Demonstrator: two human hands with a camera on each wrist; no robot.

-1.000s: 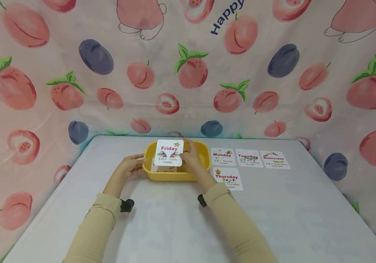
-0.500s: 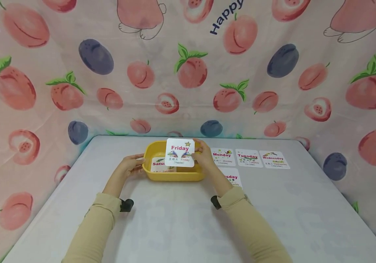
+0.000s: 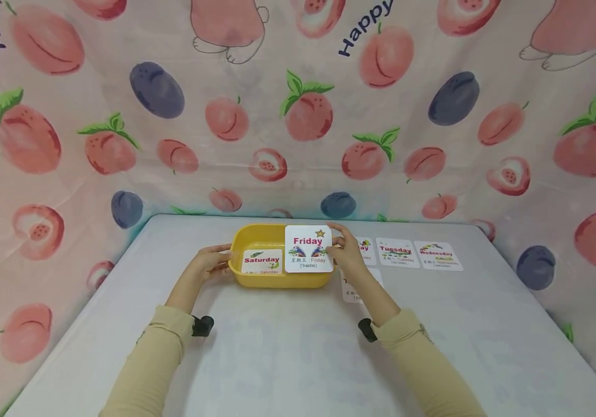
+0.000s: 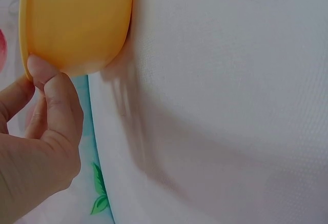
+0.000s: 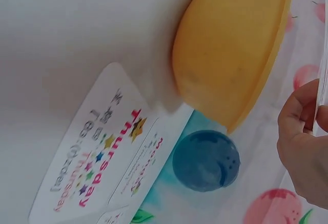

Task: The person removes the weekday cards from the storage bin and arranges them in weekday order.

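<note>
Friday card [image 3: 305,249]: moved rightward over the past second, from left of the middle of the yellow tray [image 3: 256,282] to above its right end, so that the Saturday card [image 3: 262,262] showed more fully.
Right sleeve [image 3: 423,365]: crossed the near side of the white tabletop [image 3: 277,359], angled in toward the tray.
Thursday card [image 3: 351,294]: lay face up just right of the tray, partly hidden below the right forearm; a carry kept high would probably have spared it a nudge.
Left hand [image 3: 208,262]: pinched the tray's left end, though how far the fingers reached over the rim was hard to tell; that steady hold seemed worth keeping until the lift was finished.
Right hand [image 3: 348,252]: clamped, thumb against fingers, on Friday's right edge, print uncovered; a light pinch likely suited so thin a card best, with no bending.
Saturday's place: inside the tray, toward its left, face up.
Upper row: Monday card [image 3: 365,244], partly covered by the right hand, then Tuesday card [image 3: 395,253] and Wednesday card [image 3: 438,256], face up.
Backdrop: fruit-print cloth [image 3: 298,165] behind everything.
</note>
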